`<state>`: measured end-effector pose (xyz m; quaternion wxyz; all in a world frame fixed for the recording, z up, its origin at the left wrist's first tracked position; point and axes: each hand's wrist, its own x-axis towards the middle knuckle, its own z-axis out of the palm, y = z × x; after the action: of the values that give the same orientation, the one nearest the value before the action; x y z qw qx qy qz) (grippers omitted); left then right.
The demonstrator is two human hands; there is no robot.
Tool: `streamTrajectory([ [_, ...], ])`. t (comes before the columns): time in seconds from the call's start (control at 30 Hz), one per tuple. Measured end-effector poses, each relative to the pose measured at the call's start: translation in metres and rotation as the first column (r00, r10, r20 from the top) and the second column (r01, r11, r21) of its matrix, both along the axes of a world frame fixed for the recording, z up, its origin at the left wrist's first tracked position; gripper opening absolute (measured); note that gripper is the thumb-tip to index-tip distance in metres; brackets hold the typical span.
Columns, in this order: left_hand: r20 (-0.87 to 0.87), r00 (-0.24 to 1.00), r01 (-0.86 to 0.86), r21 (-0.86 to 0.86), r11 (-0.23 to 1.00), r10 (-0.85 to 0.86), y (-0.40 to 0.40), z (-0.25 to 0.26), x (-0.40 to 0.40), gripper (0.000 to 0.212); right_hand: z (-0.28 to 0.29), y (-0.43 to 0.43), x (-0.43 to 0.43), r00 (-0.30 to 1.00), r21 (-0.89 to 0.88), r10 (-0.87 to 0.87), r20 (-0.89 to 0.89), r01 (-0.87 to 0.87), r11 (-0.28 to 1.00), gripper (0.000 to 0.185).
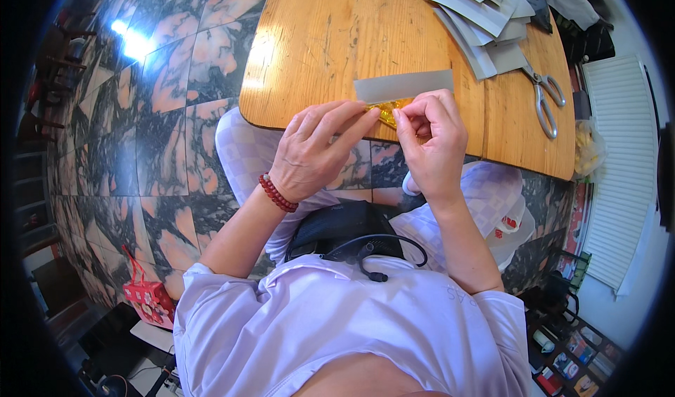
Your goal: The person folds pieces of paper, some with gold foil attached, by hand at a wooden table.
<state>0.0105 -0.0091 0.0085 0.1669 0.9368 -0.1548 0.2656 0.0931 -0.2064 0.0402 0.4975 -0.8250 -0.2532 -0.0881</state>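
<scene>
A small piece of shiny gold foil lies at the front edge of the wooden table, between my two hands. The fingertips of my left hand rest on its left end, the fingers stretched out; a red bead bracelet circles that wrist. My right hand pinches the foil's right side between thumb and forefinger. Directly behind the foil a strip of grey paper lies flat. Part of the foil is hidden under my fingers.
The wooden table has rounded corners. Grey paper sheets lie in a loose pile at its back right, with metal scissors before them. A plastic bag hangs by the right edge. A red gift bag stands on the left.
</scene>
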Motion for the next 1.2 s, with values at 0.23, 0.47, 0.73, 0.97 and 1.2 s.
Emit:
streamTrajectory([
  [0.23,0.014,0.999,-0.049,0.018,0.999,0.049,-0.006,-0.001,0.002,0.059,-0.001,0.0,0.002,1.0,-0.035,-0.002,0.019,0.003,0.999,0.018],
  [0.47,0.017,0.995,-0.094,0.033,0.995,0.093,-0.011,-0.006,0.002,0.062,-0.002,0.001,0.003,0.999,-0.07,-0.005,0.04,0.008,0.997,0.02],
  [0.73,-0.01,0.995,-0.098,0.02,0.995,0.099,-0.013,-0.004,0.001,0.064,-0.002,0.003,0.001,0.997,-0.127,-0.043,0.059,0.05,0.991,0.024],
  [0.97,0.077,0.995,-0.073,0.054,0.996,0.069,-0.019,-0.01,0.001,0.06,-0.005,0.004,0.001,0.996,-0.084,-0.044,0.074,0.05,0.995,0.025],
  [1.2,0.058,0.995,-0.087,0.073,0.993,0.083,-0.023,-0.011,-0.001,0.054,-0.019,-0.003,0.0,0.97,-0.071,-0.002,0.245,0.02,0.997,0.021],
])
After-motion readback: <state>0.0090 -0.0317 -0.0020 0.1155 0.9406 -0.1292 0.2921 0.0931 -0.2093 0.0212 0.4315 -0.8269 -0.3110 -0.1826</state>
